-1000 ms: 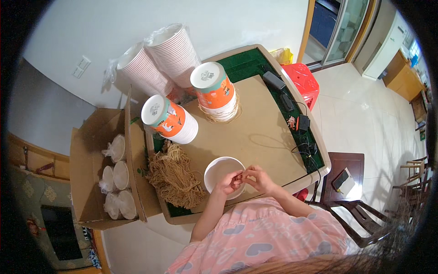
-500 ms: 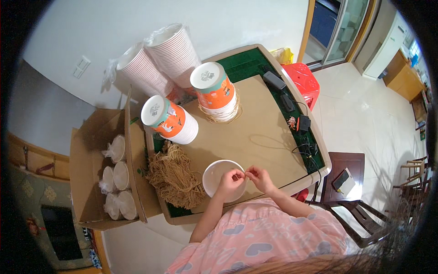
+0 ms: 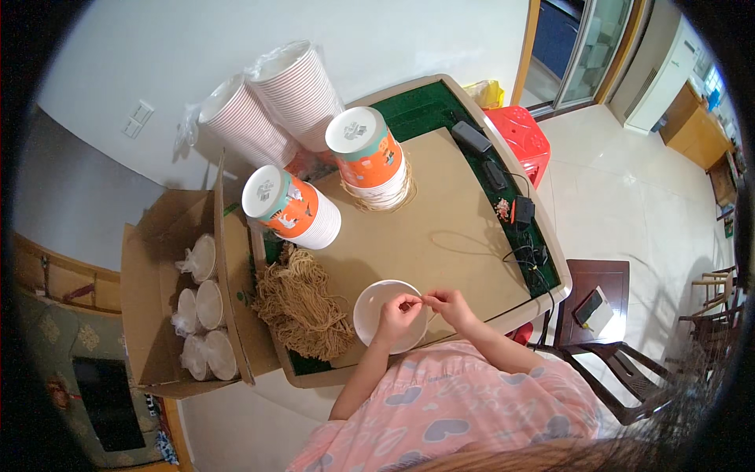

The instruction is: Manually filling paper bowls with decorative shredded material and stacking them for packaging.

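White bowl (image 3: 379, 308) half hidden under left hand (image 3: 399, 313).

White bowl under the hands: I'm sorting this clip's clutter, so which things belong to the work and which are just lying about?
In use: white bowl, left hand, right hand, twine pile.
Lying about: red stool, black adapter, phone.

My pink top (image 3: 464, 409) with pale blue and lilac heart shapes, loose short sleeves ending above the elbows, my forearms bare, left hand (image 3: 397, 313) and right hand (image 3: 450, 303) without gloves, rings or watch
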Tool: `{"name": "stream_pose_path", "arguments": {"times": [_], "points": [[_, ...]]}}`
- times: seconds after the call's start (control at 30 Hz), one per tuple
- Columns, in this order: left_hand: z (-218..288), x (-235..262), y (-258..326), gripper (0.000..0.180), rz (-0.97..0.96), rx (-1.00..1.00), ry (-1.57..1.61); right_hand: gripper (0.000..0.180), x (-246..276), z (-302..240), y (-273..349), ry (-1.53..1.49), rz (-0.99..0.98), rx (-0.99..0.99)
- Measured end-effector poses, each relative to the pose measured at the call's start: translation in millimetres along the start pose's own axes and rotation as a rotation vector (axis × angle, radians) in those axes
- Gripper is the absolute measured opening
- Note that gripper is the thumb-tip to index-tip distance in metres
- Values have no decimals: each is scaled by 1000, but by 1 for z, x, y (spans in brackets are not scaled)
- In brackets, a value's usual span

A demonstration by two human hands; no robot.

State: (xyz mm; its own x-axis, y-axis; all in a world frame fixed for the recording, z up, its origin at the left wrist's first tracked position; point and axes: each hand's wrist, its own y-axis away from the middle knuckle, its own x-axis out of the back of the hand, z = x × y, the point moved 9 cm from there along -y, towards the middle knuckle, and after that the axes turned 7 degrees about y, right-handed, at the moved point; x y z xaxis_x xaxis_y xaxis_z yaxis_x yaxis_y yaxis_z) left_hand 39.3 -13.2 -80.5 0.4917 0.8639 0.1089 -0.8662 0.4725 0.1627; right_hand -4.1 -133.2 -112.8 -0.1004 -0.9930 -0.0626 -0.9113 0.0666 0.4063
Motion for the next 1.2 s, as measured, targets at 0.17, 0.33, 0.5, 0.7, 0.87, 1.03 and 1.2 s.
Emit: {"name": "stream_pose_path", "arguments": {"times": [0.17,0.33,0.5,0.7,0.87,1.03,1.2], "points": [[-7,5,-1,8,40,14,0,16,-1,-6,6,68,3,62],[6,6,2,10,83,-54,-56,17,4,-2,0,206,113,151],[25,5,8,9,231,-162,-267,15,2,3,-3,102,160,161],[45,3,15,7,312,-317,-365,14,0,6,-3,-7,112,58],[54,2,18,6,299,-333,-384,15,-1,-1,2,-12,100,10],[53,-1,20,8,290,-367,-438,15,-1,-2,4,-18,101,-31],[46,-1,20,9,319,-384,-451,14,-1,-3,3,-37,85,-28]]}}
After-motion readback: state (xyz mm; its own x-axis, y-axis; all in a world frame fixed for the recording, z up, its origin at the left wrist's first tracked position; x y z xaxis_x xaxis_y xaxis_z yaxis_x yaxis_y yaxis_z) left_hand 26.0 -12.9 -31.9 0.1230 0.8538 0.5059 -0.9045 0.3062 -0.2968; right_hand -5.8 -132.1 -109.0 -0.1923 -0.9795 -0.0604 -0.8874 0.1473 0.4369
